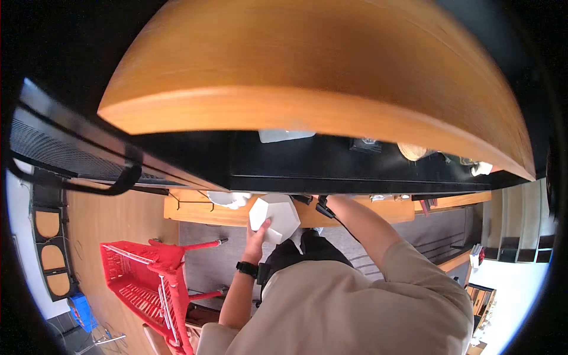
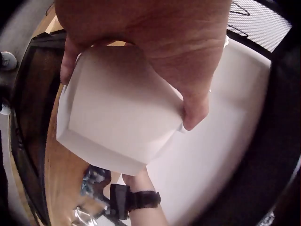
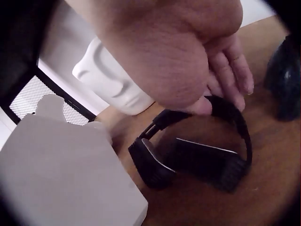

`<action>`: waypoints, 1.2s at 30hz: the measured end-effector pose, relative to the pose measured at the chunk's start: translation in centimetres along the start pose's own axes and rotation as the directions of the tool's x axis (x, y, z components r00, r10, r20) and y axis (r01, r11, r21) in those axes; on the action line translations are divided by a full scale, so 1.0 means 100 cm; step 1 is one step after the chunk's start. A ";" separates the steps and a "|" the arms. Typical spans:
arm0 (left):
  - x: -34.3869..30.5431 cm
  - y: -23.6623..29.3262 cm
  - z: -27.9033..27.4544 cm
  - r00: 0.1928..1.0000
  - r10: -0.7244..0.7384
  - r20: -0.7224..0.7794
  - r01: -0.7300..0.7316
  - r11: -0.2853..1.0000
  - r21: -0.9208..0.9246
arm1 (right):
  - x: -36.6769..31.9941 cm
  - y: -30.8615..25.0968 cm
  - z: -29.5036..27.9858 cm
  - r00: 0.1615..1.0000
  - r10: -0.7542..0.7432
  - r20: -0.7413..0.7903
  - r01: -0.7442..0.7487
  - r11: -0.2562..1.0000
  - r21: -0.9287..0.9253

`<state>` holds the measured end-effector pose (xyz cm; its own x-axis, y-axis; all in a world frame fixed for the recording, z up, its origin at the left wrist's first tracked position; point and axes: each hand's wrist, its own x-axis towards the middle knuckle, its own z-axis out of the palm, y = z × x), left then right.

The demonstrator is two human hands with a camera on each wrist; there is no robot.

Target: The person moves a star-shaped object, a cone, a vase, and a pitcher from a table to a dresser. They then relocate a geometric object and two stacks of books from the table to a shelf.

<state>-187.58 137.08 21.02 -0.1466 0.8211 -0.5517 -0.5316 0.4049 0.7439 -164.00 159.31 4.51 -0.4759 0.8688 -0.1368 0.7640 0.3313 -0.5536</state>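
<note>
My left hand (image 1: 257,241) grips a white faceted block-like object (image 1: 278,218) over the front of the wooden shelf. In the left wrist view, the left hand (image 2: 146,47) spans its top, thumb and fingers on opposite sides of the white object (image 2: 110,108). With its thumb and fingers, my right hand (image 3: 188,66) pinches the headband of black headphones (image 3: 202,162), whose ear cups hang at the wooden surface. Behind them stands a white sculpted face (image 3: 106,77). In the head view the right fingers are hidden beneath the upper shelf.
A thick wooden shelf edge (image 1: 319,109) overhangs the hands. Below it runs a lower wooden shelf (image 1: 378,208). At left are a black mesh panel (image 1: 53,145) and a red shopping cart (image 1: 145,284). A dark rounded object (image 3: 284,80) sits right of the headphones.
</note>
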 end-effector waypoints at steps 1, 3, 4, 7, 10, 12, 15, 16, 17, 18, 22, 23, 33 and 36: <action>0.000 0.002 0.003 1.000 0.003 -0.004 -0.003 1.000 -0.010 | -0.009 0.011 -0.014 1.000 -0.002 0.002 0.002 1.000 0.011; 0.001 0.006 0.006 1.000 -0.002 -0.016 0.002 1.000 -0.004 | -0.026 0.035 -0.044 1.000 -0.008 0.001 0.008 0.999 0.032; 0.002 0.007 0.007 1.000 -0.008 -0.025 0.008 1.000 0.005 | -0.032 0.044 -0.055 1.000 -0.011 0.001 0.011 0.999 0.043; 0.010 0.003 0.006 1.000 -0.031 -0.004 0.031 1.000 0.000 | -0.027 0.042 -0.073 1.000 -0.012 0.002 0.012 0.997 0.080; 0.031 -0.030 -0.018 0.999 -0.032 0.029 0.030 0.996 0.083 | -0.011 0.031 -0.094 1.000 -0.013 -0.001 0.013 0.993 0.115; 0.020 -0.006 0.005 0.999 0.039 0.034 -0.040 0.999 0.036 | -0.019 0.017 -0.094 1.000 -0.005 -0.001 0.005 0.991 0.133; 0.040 -0.021 0.006 0.999 -0.029 0.041 0.026 0.997 0.076 | -0.029 -0.021 -0.091 1.000 0.003 -0.009 -0.002 0.990 0.138; 0.047 -0.025 0.007 0.998 -0.027 0.048 0.024 0.997 0.067 | -0.031 -0.036 -0.095 1.000 0.005 -0.014 -0.003 0.991 0.137; 0.052 -0.027 0.009 0.998 -0.034 0.051 0.028 0.995 0.100 | -0.031 -0.047 -0.098 1.000 0.007 -0.018 -0.004 0.990 0.138; 0.057 -0.028 0.014 0.998 -0.040 0.054 0.033 0.991 0.133 | -0.040 -0.064 -0.093 1.000 0.010 -0.022 -0.006 0.990 0.138; 0.059 -0.003 0.038 0.992 -0.094 0.085 0.097 0.995 -0.028 | -0.089 -0.091 -0.097 0.998 0.032 -0.054 -0.024 0.989 0.147; 0.063 -0.006 0.038 0.987 -0.160 0.032 0.160 0.987 0.002 | -0.096 -0.088 -0.095 0.997 0.041 -0.060 -0.032 0.990 0.138; 0.080 -0.014 0.042 0.988 -0.138 0.064 0.136 0.990 0.034 | -0.106 -0.133 -0.121 0.830 0.433 0.352 -0.556 0.595 0.580; 0.088 -0.020 0.034 0.986 -0.165 0.025 0.157 0.968 0.194 | -0.109 -0.136 -0.122 0.816 0.465 0.345 -0.576 0.601 0.554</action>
<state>-184.98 144.81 15.96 -0.0359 0.7528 -0.6572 -0.3759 0.5992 0.7069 -163.88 149.82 23.60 -0.1834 0.7358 -0.6519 0.4920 -0.5054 -0.7089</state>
